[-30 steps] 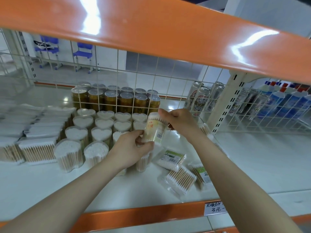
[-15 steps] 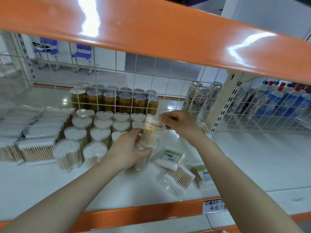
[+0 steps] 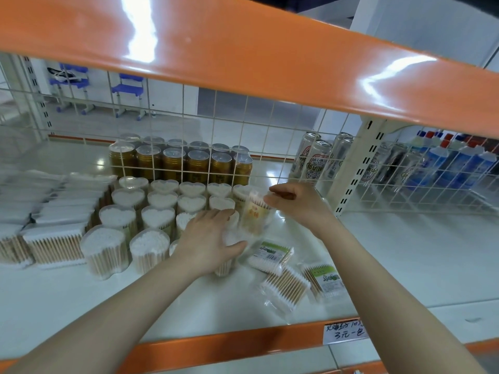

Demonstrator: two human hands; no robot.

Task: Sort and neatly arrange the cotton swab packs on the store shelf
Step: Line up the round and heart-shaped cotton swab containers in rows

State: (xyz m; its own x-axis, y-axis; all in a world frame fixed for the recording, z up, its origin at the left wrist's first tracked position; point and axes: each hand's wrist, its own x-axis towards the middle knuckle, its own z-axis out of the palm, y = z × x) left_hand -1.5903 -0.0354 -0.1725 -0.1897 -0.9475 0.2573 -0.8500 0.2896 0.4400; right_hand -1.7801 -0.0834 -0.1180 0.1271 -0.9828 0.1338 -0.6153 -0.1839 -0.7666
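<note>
Heart-shaped clear tubs of cotton swabs [image 3: 156,220] stand in rows on the white shelf [image 3: 81,306]. At the right end of the rows a blurred, yellow-labelled swab tub [image 3: 252,217] stands slightly tilted. My right hand [image 3: 297,203] pinches it at the top rim. My left hand [image 3: 208,236] lies flat, fingers straight, on the tubs just left of it, and hides those beneath. Three flat swab bags lie loose at the front right: a green-labelled bag [image 3: 271,256], a clear bag [image 3: 286,288] and another labelled bag [image 3: 324,279].
Flat swab packs [image 3: 51,209] are stacked at the left. A wire mesh [image 3: 216,163] backs the shelf, with gold cans [image 3: 172,163], beer cans [image 3: 316,160] and blue bottles [image 3: 459,163] behind it. The orange upper shelf edge [image 3: 243,55] hangs overhead. A price tag [image 3: 345,330] sits on the front rail.
Both hands have lowered the yellow-labelled tub from mid-air towards the right end of the rows. My left hand has let go of it and flattened onto the neighbouring tubs.
</note>
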